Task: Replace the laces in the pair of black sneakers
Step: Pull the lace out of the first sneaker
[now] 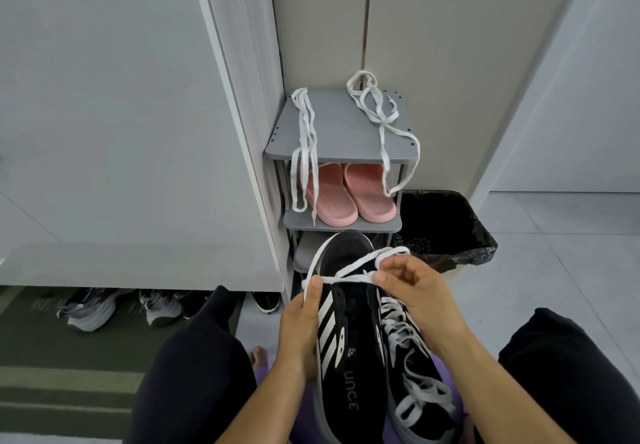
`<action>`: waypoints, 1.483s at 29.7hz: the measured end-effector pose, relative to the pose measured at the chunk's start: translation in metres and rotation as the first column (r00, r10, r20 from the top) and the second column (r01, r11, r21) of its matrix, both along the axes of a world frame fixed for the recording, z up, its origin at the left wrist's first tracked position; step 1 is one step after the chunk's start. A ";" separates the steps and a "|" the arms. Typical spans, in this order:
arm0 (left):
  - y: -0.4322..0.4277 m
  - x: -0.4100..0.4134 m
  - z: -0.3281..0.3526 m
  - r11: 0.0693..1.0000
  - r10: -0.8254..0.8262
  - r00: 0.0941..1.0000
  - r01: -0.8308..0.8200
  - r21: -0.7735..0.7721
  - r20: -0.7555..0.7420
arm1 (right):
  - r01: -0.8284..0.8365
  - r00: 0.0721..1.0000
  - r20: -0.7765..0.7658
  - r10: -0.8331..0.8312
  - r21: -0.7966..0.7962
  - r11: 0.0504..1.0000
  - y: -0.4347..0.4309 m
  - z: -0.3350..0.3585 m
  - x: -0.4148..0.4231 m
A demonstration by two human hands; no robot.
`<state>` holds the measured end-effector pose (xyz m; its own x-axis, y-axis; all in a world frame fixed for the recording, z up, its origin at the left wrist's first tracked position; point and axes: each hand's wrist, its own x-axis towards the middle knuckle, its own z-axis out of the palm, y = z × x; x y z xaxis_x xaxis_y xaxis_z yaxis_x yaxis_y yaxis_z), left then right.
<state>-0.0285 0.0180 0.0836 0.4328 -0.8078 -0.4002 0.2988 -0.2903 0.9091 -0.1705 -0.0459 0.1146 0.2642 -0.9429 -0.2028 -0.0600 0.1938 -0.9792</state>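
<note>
Left hand (pixel 299 332) grips a black sneaker (pixel 346 357) held over the lap, thumb pinning a white lace (pixel 346 279). Right hand (pixel 412 291) pinches the same lace. Loose laces (pixel 304 138) drape over a grey shoe rack (pixel 343 128) beyond.

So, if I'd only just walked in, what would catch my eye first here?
First, the black sneaker in the person's lap at the bottom middle: the left hand grips its side while the right hand pinches a white lace stretched across its top. Behind it, loose white laces hang over the top of a grey shoe rack, with pink slippers on the shelf below.
</note>
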 end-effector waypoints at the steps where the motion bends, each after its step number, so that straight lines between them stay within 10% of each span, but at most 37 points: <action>1: 0.000 0.000 0.000 1.000 0.003 1.000 -0.003 0.001 0.003 | 0.026 1.000 -0.008 -0.026 -0.010 1.000 0.000 -0.002 0.001; 9: -0.001 0.000 0.000 0.998 0.046 0.998 -0.045 0.035 -0.040 | 0.486 0.867 0.146 -0.476 -0.039 0.873 -0.025 0.002 -0.021; 17: -0.002 -0.001 -0.001 0.999 0.051 0.998 -0.051 0.018 -0.042 | 0.007 0.996 -0.092 0.011 0.192 0.981 -0.003 -0.019 0.006; 29: -0.001 0.000 0.002 0.995 0.077 0.996 -0.074 0.065 -0.045 | 0.514 0.829 0.219 -0.514 0.061 0.855 -0.030 -0.001 -0.018; 36: -0.001 -0.003 0.003 0.997 0.065 0.997 -0.064 0.043 -0.037 | 0.078 0.997 -0.003 -0.078 0.107 0.991 -0.005 -0.027 0.007; 44: -0.001 -0.002 0.004 0.994 0.082 0.995 -0.078 0.074 -0.053 | 0.510 0.836 0.235 -0.495 -0.001 0.860 -0.029 -0.003 -0.016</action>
